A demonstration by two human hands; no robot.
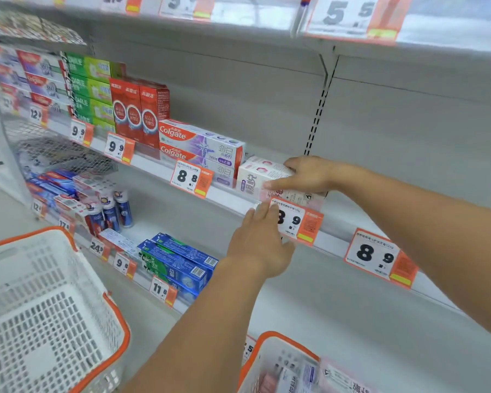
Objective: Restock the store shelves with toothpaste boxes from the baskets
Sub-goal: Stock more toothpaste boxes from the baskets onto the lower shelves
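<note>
Two forearms reach up from the bottom edge toward the middle shelf point(233, 201). Low on the left sits a white mesh basket point(48, 307) with an orange rim, its inside bare as far as the view shows. At the bottom right a second basket point(270, 361) of the same kind holds pale boxes, too blurred to read.

The right hand point(309, 174) lies over the right end of a white and pink toothpaste box point(257, 177) on the middle shelf, fingers spread across its top and front, forefinger stretched leftward along the front face. The box lies flat with its long axis running along the shelf edge, left to right, printed front face turned outward. Its left end is just beside a stack of two Colgate boxes point(201, 148), which lie the same way. Whether the hand truly clamps the box or only presses on it is hard to tell.

The left hand point(260, 245) is open, fingers straight and together, tips touching the orange and white 8.9 price tag point(298, 222) on the shelf edge directly below the box. It holds nothing.

Further left stand upright red boxes point(138, 112), then stacked green boxes point(91, 89). On the shelf below lie blue and green boxes point(179, 260).
</note>
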